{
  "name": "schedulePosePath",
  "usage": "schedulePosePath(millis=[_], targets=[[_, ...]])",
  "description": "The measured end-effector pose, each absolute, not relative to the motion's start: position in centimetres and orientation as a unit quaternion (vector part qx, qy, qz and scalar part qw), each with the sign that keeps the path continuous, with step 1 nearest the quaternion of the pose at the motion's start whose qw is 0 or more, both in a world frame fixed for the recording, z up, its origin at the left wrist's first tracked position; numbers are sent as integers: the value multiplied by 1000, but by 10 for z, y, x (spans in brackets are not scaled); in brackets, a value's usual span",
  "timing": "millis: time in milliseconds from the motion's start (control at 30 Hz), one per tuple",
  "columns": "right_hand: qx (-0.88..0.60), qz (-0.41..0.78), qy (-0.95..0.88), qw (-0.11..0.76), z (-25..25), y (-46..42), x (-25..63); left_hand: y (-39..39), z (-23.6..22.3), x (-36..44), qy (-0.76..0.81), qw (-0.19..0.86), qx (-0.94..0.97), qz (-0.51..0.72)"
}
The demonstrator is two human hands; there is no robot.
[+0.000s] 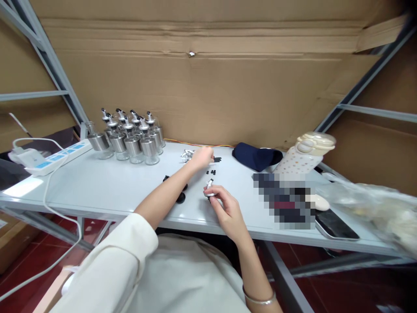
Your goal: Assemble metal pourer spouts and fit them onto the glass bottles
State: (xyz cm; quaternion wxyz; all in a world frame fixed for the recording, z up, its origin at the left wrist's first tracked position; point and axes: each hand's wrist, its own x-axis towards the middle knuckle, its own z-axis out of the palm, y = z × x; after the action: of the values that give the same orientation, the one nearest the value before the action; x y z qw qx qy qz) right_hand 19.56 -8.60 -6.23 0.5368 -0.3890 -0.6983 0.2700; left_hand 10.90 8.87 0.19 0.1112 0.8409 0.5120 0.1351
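My right hand [228,211] pinches a silver pourer spout [209,189] with a black tip between thumb and fingers, just above the table. Farther back, my left hand [203,157] reaches down with curled fingers beside a few thin black tubes [217,160]; its fingertips are hidden, so what they grip cannot be made out. Silver spout parts [187,155] lie piled just left of that hand. Small black caps [213,172] rest between the two hands. Round black stopper pieces [180,198] lie by my left forearm, which partly covers them.
Several glass-and-steel oil bottles [133,148] stand at the back left, most with pourers fitted. A power strip [61,157] lies at the left edge. To the right are a dark blue cap [257,157], a cream bottle [301,154], a phone [337,225] and plastic bags [374,204].
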Motion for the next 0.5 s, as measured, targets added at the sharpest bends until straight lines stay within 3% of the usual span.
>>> schedulePosePath(millis=[233, 367, 500], targets=[[-461, 244, -530, 668, -65, -81, 198, 14, 31, 57, 447, 96, 837, 300], [-456, 280, -488, 690, -65, -78, 197, -43, 0, 42, 360, 143, 806, 447], [-431, 327, -499, 677, -66, -79, 194, -62, -40, 53, 345, 291, 731, 511]])
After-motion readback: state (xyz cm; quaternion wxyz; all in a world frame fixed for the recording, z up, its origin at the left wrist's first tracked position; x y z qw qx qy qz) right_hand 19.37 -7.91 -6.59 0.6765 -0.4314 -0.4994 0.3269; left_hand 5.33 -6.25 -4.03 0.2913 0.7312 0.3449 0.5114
